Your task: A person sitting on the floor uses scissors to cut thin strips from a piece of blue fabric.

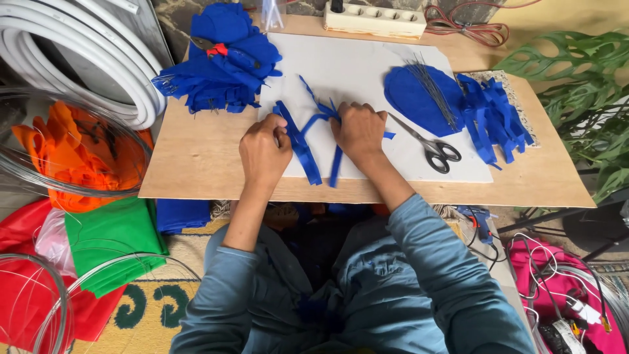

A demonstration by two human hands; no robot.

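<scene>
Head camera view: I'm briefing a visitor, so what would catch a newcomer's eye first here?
First, the two hands at the middle of the wooden board: the left hand and right hand press on blue felt strips lying on a white sheet. Scissors lie just right of them, and a heap of blue felt pieces sits at the board's far left.

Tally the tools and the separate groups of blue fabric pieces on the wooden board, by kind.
Scissors: 1
Bundle of thin wires lying on the blue oval piece: 1
Blue fabric heap at the far left: 1
Blue strip pile at the right: 1
Blue strips under the left hand and right hand: 1 group
Total: 6
</scene>
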